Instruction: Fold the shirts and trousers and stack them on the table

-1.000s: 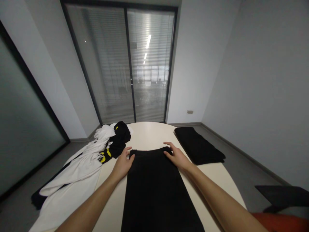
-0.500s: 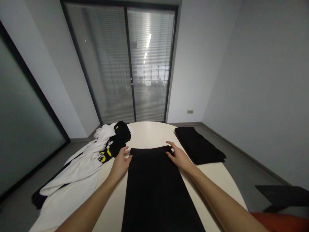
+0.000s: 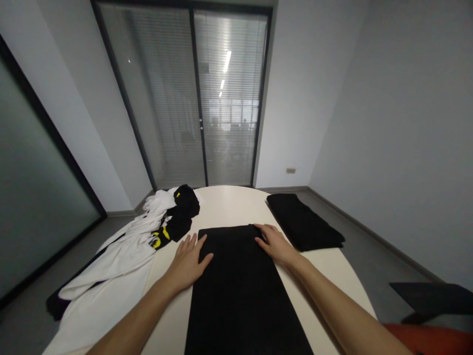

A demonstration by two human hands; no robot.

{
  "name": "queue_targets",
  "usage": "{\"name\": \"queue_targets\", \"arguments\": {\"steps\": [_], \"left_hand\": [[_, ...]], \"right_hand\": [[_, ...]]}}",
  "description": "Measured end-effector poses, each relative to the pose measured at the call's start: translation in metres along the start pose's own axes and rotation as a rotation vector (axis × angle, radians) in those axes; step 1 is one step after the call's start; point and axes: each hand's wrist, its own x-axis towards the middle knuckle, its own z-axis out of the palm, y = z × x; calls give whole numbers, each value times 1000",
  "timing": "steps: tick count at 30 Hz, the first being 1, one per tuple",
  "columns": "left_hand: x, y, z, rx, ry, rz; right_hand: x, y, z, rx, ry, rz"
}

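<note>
A long black folded garment [image 3: 240, 291] lies flat down the middle of the table, its far edge fairly straight; its kind cannot be made out. My left hand [image 3: 188, 261] is open over the garment's left edge near the far corner, fingers apart and the thumb on the cloth. At the far right corner rests my right hand [image 3: 273, 242], its thumb and fingers apart on the fabric. Neither hand lifts the cloth.
To the left lies a loose heap of white cloth [image 3: 121, 261], with black clothing [image 3: 186, 202] bearing yellow marks beside it. Another folded black garment [image 3: 303, 222] lies at the right on the pale rounded table [image 3: 229, 202]. An orange-red chair seat [image 3: 424, 340] stands at lower right.
My left hand has drawn nearer to me and spread flat over the left edge. My right fingers have come down at the far corner, and the far edge now looks straighter.
</note>
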Motion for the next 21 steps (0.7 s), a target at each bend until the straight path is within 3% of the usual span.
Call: {"name": "queue_targets", "arguments": {"steps": [5, 9, 11, 15, 21], "left_hand": [[19, -6, -1, -343, 173, 14], [29, -15, -1, -572, 200, -129], [30, -18, -2, -592, 194, -210], [28, -19, -11, -542, 18, -310], [22, -13, -15, -370, 9, -236]], "right_hand": [[9, 4, 7, 338, 54, 76], [14, 7, 9, 355, 98, 199], [15, 8, 6, 286, 84, 234], [13, 10, 0, 170, -21, 273], [9, 9, -3, 159, -71, 241]]}}
